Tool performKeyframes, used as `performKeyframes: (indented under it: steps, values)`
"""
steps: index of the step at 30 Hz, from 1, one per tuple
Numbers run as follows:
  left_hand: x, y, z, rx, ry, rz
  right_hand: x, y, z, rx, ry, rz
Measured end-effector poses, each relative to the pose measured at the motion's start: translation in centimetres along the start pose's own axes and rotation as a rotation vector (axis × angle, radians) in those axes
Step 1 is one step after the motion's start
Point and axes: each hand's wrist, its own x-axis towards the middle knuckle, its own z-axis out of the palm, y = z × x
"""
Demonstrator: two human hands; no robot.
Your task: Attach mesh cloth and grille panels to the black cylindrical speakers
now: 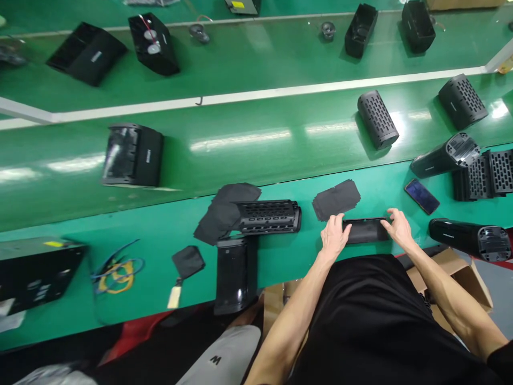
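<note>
Leftward, by the table's near edge, lie one pale-handled tool and one glossy black case; beyond the case sits one slotted grille. Next, the left hand and right hand touch opposite ends of one black shell near that edge, fingers and thumbs parted; whether they grip, I cannot tell. Farther right are one phone and two black cylinders, one toward each long edge.
</note>
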Motion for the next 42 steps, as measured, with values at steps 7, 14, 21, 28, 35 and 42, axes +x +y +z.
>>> performKeyframes:
  steps: [7,14,21,28,35,42]
  values:
    - [0.8,-0.8,-1.5,-0.339,0.010,-0.037,1.4,-0.8,-2.0,0.190,-0.179,-0.056]
    - [-0.5,0.0,-5.1,-1.167,-0.225,-0.260,0.1,-4.2,-5.6,0.756,-0.448,0.133]
    - [-2.1,1.6,-6.9,-1.293,-0.104,-0.210,-1.6,-6.0,-7.3,0.834,-0.369,0.068]
    - [-2.2,1.5,-7.2,-1.237,-0.040,-0.174,-2.0,-6.7,-7.7,0.813,-0.322,0.040]
    - [-2.0,1.1,-6.7,-1.227,-0.045,-0.172,-2.0,-6.8,-7.7,0.804,-0.317,0.036]
    - [-2.3,0.7,-6.8,-1.363,-0.127,-0.157,-2.0,-6.5,-7.6,0.833,-0.305,0.055]
